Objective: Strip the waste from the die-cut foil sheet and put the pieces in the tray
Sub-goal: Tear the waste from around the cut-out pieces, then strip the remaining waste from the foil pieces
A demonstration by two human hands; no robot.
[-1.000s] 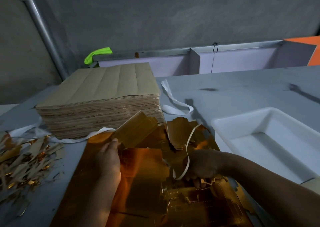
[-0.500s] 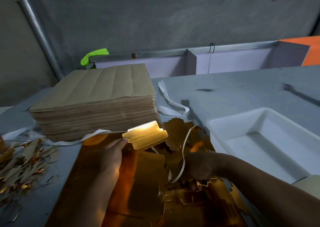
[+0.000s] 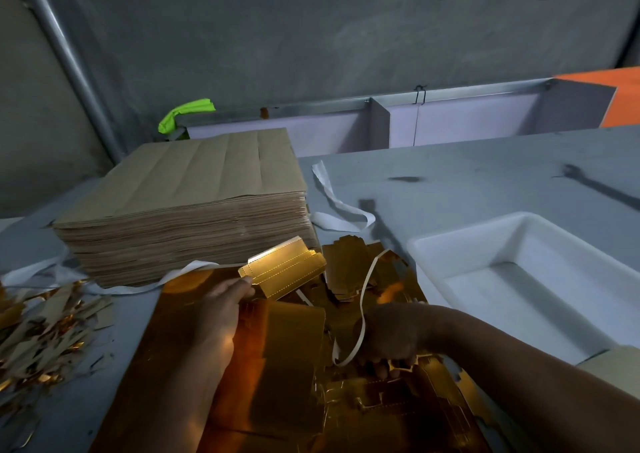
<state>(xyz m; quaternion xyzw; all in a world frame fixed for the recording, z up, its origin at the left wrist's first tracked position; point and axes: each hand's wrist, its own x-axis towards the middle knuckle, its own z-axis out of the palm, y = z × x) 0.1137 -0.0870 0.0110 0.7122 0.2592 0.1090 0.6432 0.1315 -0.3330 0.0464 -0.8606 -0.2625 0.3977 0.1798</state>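
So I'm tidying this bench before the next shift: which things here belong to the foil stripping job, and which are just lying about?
In the job: foil sheet, gold piece pinched by the left hand, right hand on the sheet, white tray, scrap pile.
Lying about: brown sheet stack, untouched; white strap; green item by the wall.

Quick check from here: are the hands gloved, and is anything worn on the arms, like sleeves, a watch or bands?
No gloves: the left hand and right hand are bare. The left forearm and right forearm are bare too, with no sleeve, watch or band in view. Rings cannot be told in this dim light.
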